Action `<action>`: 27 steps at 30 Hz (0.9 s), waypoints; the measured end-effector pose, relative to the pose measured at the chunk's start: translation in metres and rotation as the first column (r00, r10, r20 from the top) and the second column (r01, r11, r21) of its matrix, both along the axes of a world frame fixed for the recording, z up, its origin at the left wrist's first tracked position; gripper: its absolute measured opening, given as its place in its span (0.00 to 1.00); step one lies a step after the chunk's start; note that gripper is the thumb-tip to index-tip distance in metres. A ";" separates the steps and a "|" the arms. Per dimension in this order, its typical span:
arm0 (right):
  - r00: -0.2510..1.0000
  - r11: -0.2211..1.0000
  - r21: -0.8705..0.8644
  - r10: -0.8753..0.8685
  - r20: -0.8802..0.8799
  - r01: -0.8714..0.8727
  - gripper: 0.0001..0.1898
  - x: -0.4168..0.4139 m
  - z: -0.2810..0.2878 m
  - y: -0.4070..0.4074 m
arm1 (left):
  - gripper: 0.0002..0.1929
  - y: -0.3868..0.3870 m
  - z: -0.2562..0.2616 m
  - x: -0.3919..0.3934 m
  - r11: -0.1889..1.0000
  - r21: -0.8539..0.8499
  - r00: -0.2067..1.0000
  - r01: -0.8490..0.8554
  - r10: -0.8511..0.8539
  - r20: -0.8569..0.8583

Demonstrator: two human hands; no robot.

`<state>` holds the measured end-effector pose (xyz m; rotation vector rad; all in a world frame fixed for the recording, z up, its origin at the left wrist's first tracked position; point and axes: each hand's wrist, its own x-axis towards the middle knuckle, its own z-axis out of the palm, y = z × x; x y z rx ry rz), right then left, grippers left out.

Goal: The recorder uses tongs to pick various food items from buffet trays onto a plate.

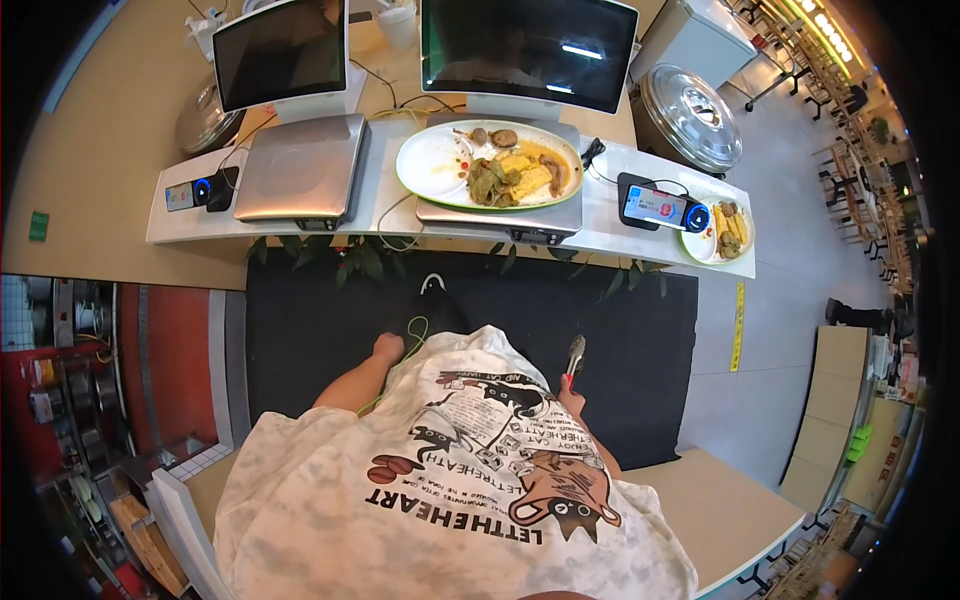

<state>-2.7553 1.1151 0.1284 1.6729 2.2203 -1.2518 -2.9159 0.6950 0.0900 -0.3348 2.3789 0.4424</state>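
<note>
My right hand [571,399] hangs at my side, gripping metal tongs [576,356] by their red handle. The tong tips point away from me, over a black floor mat [322,330]. On the other side, my left hand [388,347] hangs low with its fingers hidden from view. A green cord [409,334] runs close beside it. Ahead, an oval white plate [431,161] with a green rim rests on the right-hand weighing scale [499,216]. Yellow egg-like pieces [529,176], green vegetables [491,182] and brown morsels lie on that plate.
A second scale [300,169] stands left on the white counter [390,221]. Another plate of food [697,244] sits at the counter's right end, beside a lit phone-like device [660,206]. Two monitors [525,52] and a lidded metal pot [694,112] stand behind. A tan table [720,510] is at lower right.
</note>
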 end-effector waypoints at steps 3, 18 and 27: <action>0.998 0.989 -0.138 -0.043 0.045 0.049 0.33 -0.004 0.006 0.001 | 0.19 0.004 0.015 0.001 1.000 -0.008 0.998 -0.028 0.029 0.053; 0.982 0.982 -0.154 -0.085 0.170 0.112 0.33 0.009 0.005 -0.005 | 0.17 0.029 0.066 0.002 0.933 0.115 0.938 -0.341 0.330 0.102; 0.971 0.957 -0.195 -0.187 0.149 0.214 0.31 0.022 -0.004 -0.006 | 0.15 0.019 0.046 0.004 0.995 0.093 1.000 0.027 -0.028 0.012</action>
